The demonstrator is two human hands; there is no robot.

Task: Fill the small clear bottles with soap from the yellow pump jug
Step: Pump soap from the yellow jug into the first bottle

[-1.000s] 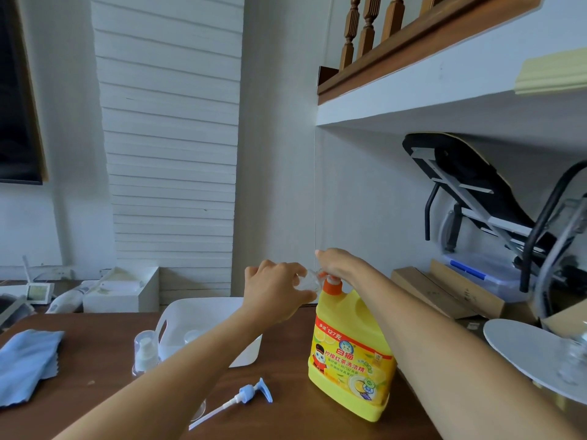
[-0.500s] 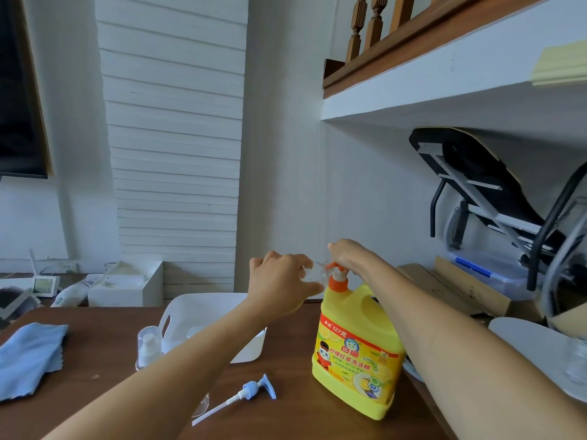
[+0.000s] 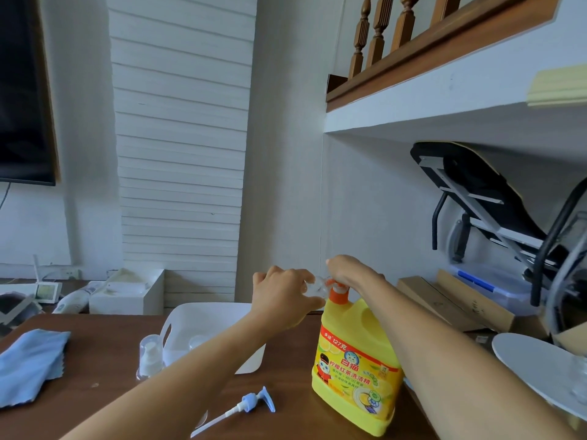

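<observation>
The yellow jug [image 3: 357, 366] stands upright on the brown table, its orange pump [image 3: 337, 292] at the top. My right hand [image 3: 351, 273] rests on the pump head, fingers curled over it. My left hand [image 3: 284, 300] grips a small clear bottle [image 3: 314, 285] held right at the pump's spout; the bottle is mostly hidden by my fingers. Another small clear bottle with a white pump top [image 3: 150, 357] stands left of a white basket [image 3: 193, 325].
A loose blue-headed pump with a long tube [image 3: 241, 408] lies on the table [image 3: 95, 385] in front of the basket. A blue cloth [image 3: 30, 363] lies at the left. A white round plate [image 3: 536, 363] sits at the right edge. White boxes stand behind the table.
The pump head sat low under my right hand a second ago and now stands higher. My left hand keeps the bottle at the spout. The view has tilted slightly.
</observation>
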